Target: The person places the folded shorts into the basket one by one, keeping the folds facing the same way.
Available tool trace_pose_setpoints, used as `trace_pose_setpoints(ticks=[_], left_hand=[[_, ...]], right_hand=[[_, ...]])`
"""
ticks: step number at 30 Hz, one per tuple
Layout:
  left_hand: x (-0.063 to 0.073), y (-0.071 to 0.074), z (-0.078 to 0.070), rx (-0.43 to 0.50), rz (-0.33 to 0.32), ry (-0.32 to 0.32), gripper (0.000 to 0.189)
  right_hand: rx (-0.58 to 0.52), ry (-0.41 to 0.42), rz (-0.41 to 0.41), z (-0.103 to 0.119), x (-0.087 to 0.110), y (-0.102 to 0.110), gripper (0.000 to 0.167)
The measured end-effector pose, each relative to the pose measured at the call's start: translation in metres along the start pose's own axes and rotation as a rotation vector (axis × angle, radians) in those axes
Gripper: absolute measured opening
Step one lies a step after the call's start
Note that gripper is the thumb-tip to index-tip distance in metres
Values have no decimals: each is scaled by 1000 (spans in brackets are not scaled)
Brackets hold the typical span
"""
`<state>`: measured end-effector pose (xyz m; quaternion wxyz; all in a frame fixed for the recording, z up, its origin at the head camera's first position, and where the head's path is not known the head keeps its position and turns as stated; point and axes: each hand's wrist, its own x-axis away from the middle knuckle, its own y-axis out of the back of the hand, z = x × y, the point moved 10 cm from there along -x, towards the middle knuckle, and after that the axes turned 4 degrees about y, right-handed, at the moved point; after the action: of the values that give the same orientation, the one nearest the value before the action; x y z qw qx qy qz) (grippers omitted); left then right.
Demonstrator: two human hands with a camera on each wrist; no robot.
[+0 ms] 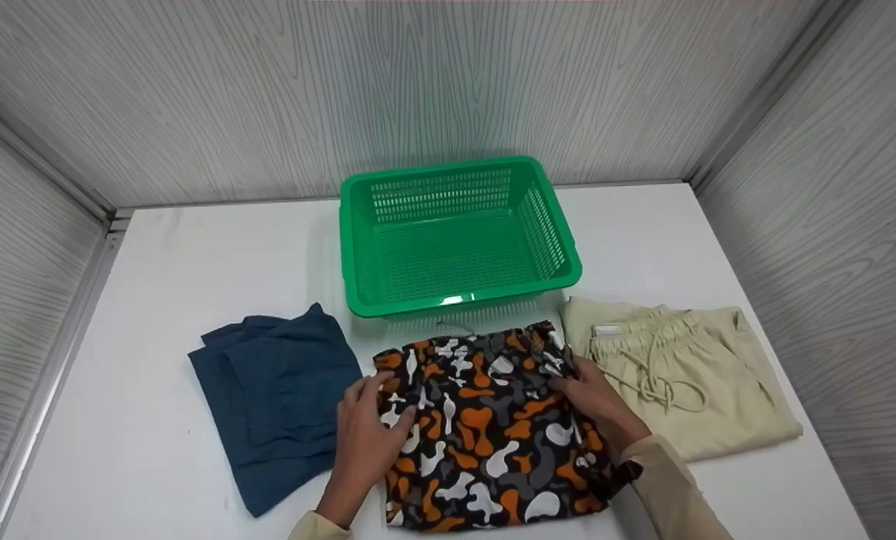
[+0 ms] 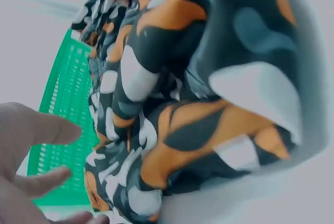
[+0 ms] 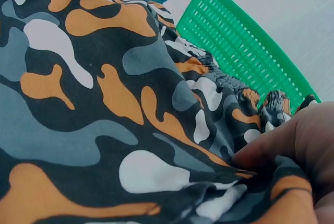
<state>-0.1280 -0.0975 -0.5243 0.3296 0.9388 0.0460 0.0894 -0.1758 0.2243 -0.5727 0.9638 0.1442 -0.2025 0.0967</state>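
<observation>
Patterned shorts (image 1: 485,427) in black, orange, white and grey lie on the table, their gathered waistband towards the basket. My left hand (image 1: 373,427) is at their left edge with fingers and thumb spread; the left wrist view also shows these fingers (image 2: 52,130) apart, beside the bunched cloth. At the right edge my right hand (image 1: 601,397) pinches the fabric near the waistband. Close up in the right wrist view, the thumb (image 3: 266,148) presses on a fold of the shorts (image 3: 104,104); the fingers underneath are mostly hidden.
A green plastic basket (image 1: 350,255) with nothing in it stands behind the shorts. Folded dark blue clothing (image 1: 283,397) lies to the left. Folded beige drawstring pants (image 1: 717,390) lie to the right, close to my right hand. Panel walls (image 1: 418,90) enclose the white table (image 1: 155,300).
</observation>
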Motion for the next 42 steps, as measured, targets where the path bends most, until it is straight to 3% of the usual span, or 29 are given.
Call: trace_pose_setpoints(ticks=[3,6,9,12,14,17,21,24,28,35,38,42], left_hand=[[-2,-7,12,110,113,120,74],[-3,-15,18,322,190,222,88],[-4,-25,24,560,232,329,90],[-5,-38,27,712,304,398,86],[-4,-46,26,742,374,413,83],[-1,-54,18,732,489,374,80],[2,-58,9,649,560,302,93],[1,-61,11,613,558,309,108],[-1,-64,19,652,507,351,104],[-3,-57,27,626,333,238,80],[-1,-54,28,616,295,213,77],[2,-44,22,585,259,179,74]], right_hand=[[5,-33,-11,-4,0,2,28],[-1,-63,-18,-7,1,3,31],[-14,-89,-25,-11,1,3,37],[-25,-101,-25,-16,1,2,44],[-35,-100,-22,-15,2,1,46],[-50,-103,-22,-15,3,1,47],[-45,-112,-32,-17,4,2,48],[-56,-97,-26,-18,4,1,48],[-123,-86,5,-21,4,-2,47],[-395,-132,128,-30,19,-13,70],[-309,-53,174,-27,25,-15,74],[-99,108,173,-13,32,-13,69]])
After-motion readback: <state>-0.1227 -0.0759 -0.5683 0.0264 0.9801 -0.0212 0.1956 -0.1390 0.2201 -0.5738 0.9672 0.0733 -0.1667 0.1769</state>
